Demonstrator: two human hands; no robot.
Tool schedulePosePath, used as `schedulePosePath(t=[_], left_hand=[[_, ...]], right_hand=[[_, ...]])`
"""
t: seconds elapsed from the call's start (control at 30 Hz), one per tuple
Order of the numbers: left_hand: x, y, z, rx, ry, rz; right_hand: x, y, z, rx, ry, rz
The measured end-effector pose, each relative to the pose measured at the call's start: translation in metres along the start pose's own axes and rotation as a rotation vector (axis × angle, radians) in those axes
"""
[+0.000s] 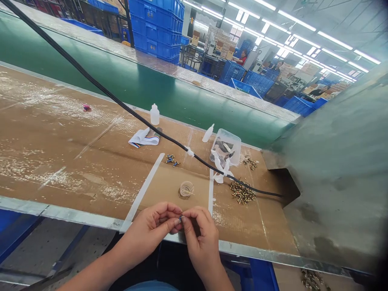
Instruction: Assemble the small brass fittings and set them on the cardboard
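Note:
My left hand (pixel 156 228) and my right hand (pixel 200 238) meet at the near edge of the cardboard-covered bench (pixel 60 153). Both pinch a tiny blue part (pixel 180 218) between their fingertips; what it is I cannot make out. Just beyond the hands sits a small clear round cap (pixel 186 188). A heap of small brass pieces (pixel 241 193) lies to the right of it, and a few small blue-and-metal parts (pixel 171 159) lie further back.
A black cable (pixel 121 104) runs diagonally across the bench, taped down. Two small white dropper bottles (pixel 154 114) (pixel 207 133), a clear plastic tub (pixel 226 146) and a striped ribbon (pixel 144 138) stand behind. A green conveyor belt (pixel 145 85) runs beyond; blue crates (pixel 157 28) and distant workers fill the back.

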State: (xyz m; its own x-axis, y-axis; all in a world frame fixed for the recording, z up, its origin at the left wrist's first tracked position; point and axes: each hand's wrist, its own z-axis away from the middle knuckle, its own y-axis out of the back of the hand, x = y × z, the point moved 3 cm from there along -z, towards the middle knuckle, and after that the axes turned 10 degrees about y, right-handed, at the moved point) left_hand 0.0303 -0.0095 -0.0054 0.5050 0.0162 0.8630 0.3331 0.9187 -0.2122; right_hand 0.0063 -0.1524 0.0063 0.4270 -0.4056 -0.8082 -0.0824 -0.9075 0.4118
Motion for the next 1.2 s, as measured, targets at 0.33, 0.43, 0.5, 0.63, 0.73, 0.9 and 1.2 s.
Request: schedulePosePath(t=[0.33,0.43,0.5,0.63,0.73,0.9,1.2], left_hand=[[-0.001,0.012,-0.002,0.214,-0.302,-0.493],[0.004,0.019,-0.003,0.274,-0.331,-0.524],[0.008,0.023,-0.004,0.294,-0.344,-0.501],[0.014,0.024,-0.01,0.304,-0.317,-0.417],[0.014,0.024,-0.013,0.354,-0.287,-0.362],[0.007,0.024,-0.017,0.389,-0.268,-0.289],[0.007,0.022,-0.014,0.406,-0.29,-0.288]], right_hand=[[0.001,-0.003,-0.002,0.011,-0.023,-0.024],[0.002,0.001,-0.005,0.027,-0.01,-0.002],[0.005,0.007,-0.008,0.106,-0.032,0.069],[0.013,0.018,-0.021,0.205,-0.056,0.219],[0.018,0.019,-0.03,0.167,-0.043,0.254],[0.019,0.014,-0.035,0.116,-0.01,0.271],[0.017,0.017,-0.037,0.118,0.016,0.263]])
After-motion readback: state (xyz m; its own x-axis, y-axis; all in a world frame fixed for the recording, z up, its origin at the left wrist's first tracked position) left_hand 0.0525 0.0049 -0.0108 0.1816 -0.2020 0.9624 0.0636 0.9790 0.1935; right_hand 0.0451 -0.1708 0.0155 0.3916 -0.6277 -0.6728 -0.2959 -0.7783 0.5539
